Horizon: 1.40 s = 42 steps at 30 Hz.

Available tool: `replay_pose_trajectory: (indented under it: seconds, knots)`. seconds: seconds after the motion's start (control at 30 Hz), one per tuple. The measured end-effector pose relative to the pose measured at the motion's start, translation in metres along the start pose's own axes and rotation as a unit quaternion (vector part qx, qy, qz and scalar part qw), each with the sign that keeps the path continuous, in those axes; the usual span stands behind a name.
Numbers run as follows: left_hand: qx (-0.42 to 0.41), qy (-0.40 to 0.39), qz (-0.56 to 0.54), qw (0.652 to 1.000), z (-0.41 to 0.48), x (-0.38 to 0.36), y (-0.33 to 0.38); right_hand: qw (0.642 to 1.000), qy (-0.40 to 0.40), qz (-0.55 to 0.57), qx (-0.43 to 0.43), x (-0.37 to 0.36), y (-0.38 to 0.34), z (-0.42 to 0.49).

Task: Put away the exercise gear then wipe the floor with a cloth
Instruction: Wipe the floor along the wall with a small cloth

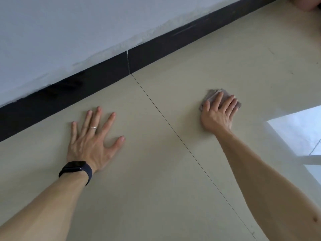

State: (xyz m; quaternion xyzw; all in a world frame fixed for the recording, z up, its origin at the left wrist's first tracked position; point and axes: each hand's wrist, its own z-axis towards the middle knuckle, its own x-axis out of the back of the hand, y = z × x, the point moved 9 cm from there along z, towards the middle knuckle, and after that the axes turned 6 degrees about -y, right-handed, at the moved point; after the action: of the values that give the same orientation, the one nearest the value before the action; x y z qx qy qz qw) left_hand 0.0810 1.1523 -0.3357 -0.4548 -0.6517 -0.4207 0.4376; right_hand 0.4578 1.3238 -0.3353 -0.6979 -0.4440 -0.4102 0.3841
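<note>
A small grey-brown cloth [211, 95] lies folded on the beige tiled floor [156, 171], right of a tile joint. My right hand [217, 113] presses flat on it with straight fingers, so only the cloth's far edges show. My left hand [92, 141] rests flat on the floor left of the joint, fingers spread, with a ring on one finger and a dark watch on the wrist. No exercise gear is in view.
A black skirting board [104, 73] runs diagonally along the base of a white wall [69, 32] just beyond my hands. A bright patch of reflected light [298, 133] lies on the floor at the right edge.
</note>
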Motion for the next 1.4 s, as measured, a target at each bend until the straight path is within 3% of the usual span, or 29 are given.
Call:
replay_pose_trajectory:
  seconds: [0.03, 0.1, 0.2, 0.27, 0.33, 0.4, 0.47, 0.57, 0.7, 0.73, 0.8, 0.83, 0.87, 0.9, 0.97, 1.03, 1.1, 1.2, 1.27, 1.33, 1.4]
  knots:
    - [0.000, -0.001, -0.003, 1.000, 0.000, 0.000, 0.000, 1.000, -0.001, 0.010, -0.002, -0.008, -0.018, -0.005]
    - [0.000, -0.003, -0.016, 1.000, 0.001, 0.002, -0.001, 0.994, 0.004, -0.028, 0.105, -0.029, -0.071, -0.034]
    - [0.002, -0.006, -0.014, 1.000, 0.001, 0.001, -0.001, 0.932, -0.013, -0.129, 0.338, -0.046, -0.114, -0.076]
    - [0.004, -0.006, -0.012, 1.000, 0.001, 0.001, -0.003, 0.910, -0.033, -0.142, 0.389, -0.033, -0.113, -0.056]
    - [0.003, -0.005, -0.015, 1.000, 0.001, 0.000, -0.002, 0.934, -0.026, -0.141, 0.328, -0.014, -0.105, -0.012]
    - [-0.003, -0.001, -0.019, 1.000, 0.002, 0.001, -0.001, 0.976, -0.029, -0.098, 0.192, 0.000, -0.105, 0.035]
    - [-0.008, 0.001, -0.013, 1.000, 0.002, 0.000, -0.002, 0.996, -0.026, -0.038, 0.072, 0.002, -0.120, 0.062]
    - [-0.013, 0.002, -0.004, 1.000, 0.003, -0.001, -0.003, 0.999, -0.027, -0.013, 0.033, -0.009, -0.164, 0.066]
    - [-0.010, -0.003, -0.004, 1.000, 0.003, -0.002, -0.004, 0.968, 0.000, -0.089, 0.234, -0.048, -0.235, -0.009]
    - [-0.007, -0.004, -0.008, 1.000, 0.003, -0.001, -0.004, 0.943, -0.008, -0.109, 0.315, -0.061, -0.246, -0.045]
    - [-0.007, -0.006, -0.018, 1.000, 0.002, 0.000, -0.003, 0.859, -0.056, -0.173, 0.479, -0.083, -0.243, -0.110]
    - [-0.008, -0.003, -0.023, 1.000, 0.002, 0.000, -0.003, 0.824, -0.072, -0.198, 0.526, -0.086, -0.234, -0.119]
    - [-0.011, 0.000, -0.027, 1.000, 0.002, 0.000, -0.004, 0.820, -0.076, -0.195, 0.533, -0.080, -0.226, -0.111]
    - [-0.015, 0.002, -0.027, 1.000, 0.002, -0.001, -0.003, 0.849, -0.062, -0.181, 0.493, -0.069, -0.218, -0.089]
    - [-0.018, 0.005, -0.019, 1.000, 0.002, -0.005, -0.004, 0.942, -0.024, -0.135, 0.305, -0.044, -0.188, -0.031]
    - [-0.016, 0.008, -0.019, 1.000, 0.003, -0.005, -0.005, 0.982, -0.018, -0.090, 0.167, -0.038, -0.161, -0.013]
    - [-0.022, 0.012, -0.034, 0.999, 0.003, -0.004, -0.004, 0.974, -0.004, -0.099, 0.203, -0.054, -0.156, -0.057]
    - [-0.024, 0.012, -0.048, 0.998, 0.002, -0.003, -0.006, 0.923, -0.049, -0.131, 0.358, -0.091, -0.133, -0.176]
    - [-0.030, 0.014, -0.049, 0.998, 0.000, -0.002, -0.005, 0.901, -0.082, -0.169, 0.391, -0.098, -0.096, -0.213]
    - [-0.034, 0.014, -0.051, 0.998, 0.001, -0.002, -0.004, 0.922, -0.064, -0.182, 0.336, -0.084, -0.057, -0.193]
    - [-0.036, 0.018, -0.054, 0.998, 0.001, 0.000, -0.006, 0.970, -0.042, -0.138, 0.196, -0.059, -0.008, -0.158]
